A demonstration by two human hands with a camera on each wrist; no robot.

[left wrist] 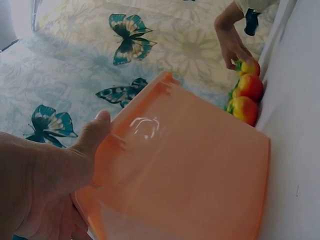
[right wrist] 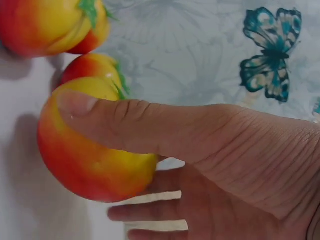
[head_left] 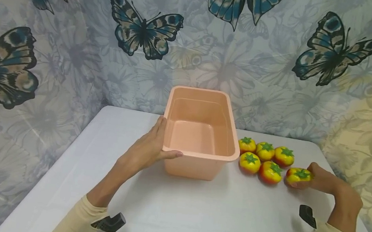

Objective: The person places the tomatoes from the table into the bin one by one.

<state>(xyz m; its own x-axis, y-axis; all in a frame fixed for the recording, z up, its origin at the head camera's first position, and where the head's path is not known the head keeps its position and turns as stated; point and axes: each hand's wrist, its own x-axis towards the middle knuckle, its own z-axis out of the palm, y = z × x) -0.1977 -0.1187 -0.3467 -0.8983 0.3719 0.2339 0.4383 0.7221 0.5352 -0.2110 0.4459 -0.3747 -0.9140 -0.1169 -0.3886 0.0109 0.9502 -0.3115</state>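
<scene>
A peach-coloured plastic bin stands on the table, its open top tilted toward the head camera and nothing visible inside. My left hand grips its near left corner, fingers along the left side and thumb over the front rim. At the right, my right hand holds a yellow-red tomato with a green star-shaped top, thumb across its upper side. The tomato looks artificial. Several similar tomatoes sit in two short rows between the bin and the right hand.
A white-covered table spreads beneath everything. Behind and to the left hangs a floral cloth backdrop with printed butterflies. Each sleeve carries a dark wrist device.
</scene>
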